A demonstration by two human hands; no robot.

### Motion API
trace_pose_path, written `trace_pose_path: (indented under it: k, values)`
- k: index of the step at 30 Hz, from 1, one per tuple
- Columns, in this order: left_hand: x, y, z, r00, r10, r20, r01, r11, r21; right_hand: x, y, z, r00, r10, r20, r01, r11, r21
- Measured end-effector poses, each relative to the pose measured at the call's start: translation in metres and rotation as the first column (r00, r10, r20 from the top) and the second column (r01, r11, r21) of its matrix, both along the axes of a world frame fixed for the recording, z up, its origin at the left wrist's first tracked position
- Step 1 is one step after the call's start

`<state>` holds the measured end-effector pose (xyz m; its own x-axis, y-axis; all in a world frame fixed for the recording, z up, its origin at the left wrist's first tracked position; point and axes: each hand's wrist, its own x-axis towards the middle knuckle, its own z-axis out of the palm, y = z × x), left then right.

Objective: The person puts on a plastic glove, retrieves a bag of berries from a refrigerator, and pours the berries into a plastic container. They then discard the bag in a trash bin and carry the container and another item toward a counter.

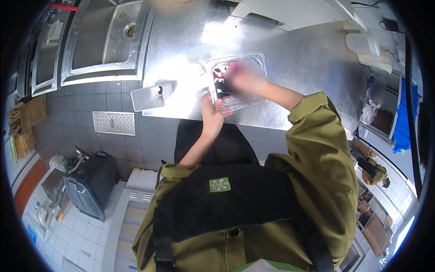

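A clear plastic food container (261,59) rests on the stainless-steel counter (299,64) in front of me. Dark pieces in red liquid (220,81) lie inside it. At its near left corner, my left hand (212,110) grips the wall, thumb on the rim side. My right hand (245,81) reaches into the container over its right part. That hand is blurred and reddish at the fingers, so whether it holds anything cannot be made out. It hides much of the contents.
Left of the container, a flat pale grey rectangular object (148,98) juts past the counter's front edge. A steel sink (90,44) lies farther left. A white appliance (299,13) stands at the back. Plastic pitchers (363,44) are at right, and another person (375,171) is far right.
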<state>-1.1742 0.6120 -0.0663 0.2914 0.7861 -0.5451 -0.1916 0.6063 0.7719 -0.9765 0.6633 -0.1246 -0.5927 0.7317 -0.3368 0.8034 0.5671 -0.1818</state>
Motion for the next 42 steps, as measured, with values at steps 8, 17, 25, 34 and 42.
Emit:
trace_pose_path:
  k: [8, 17, 25, 34, 42]
  values:
    - [0.000, 0.000, 0.001, 1.000, -0.004, 0.019, 0.004, 1.000, 0.000, -0.023, 0.008, 0.048, 0.920, 0.215, -0.328, -0.192, 0.976, 0.100]
    - [-0.001, -0.002, -0.006, 0.999, 0.008, 0.035, -0.007, 1.000, -0.013, -0.004, 0.002, -0.009, 0.937, 0.229, -0.265, -0.254, 0.965, -0.065]
    - [0.000, -0.002, -0.006, 1.000, 0.026, 0.016, -0.026, 1.000, -0.010, -0.004, -0.004, -0.026, 0.949, 0.265, -0.174, -0.245, 0.961, 0.129]
    - [0.001, 0.001, 0.006, 1.000, 0.021, 0.003, -0.021, 0.999, -0.026, 0.000, 0.008, 0.001, 0.982, 0.050, -0.182, -0.034, 0.995, 0.091]
    - [0.002, 0.000, 0.005, 0.999, 0.027, 0.017, -0.026, 0.999, -0.038, 0.013, -0.005, -0.063, 0.960, -0.085, -0.266, 0.085, 0.996, -0.011]
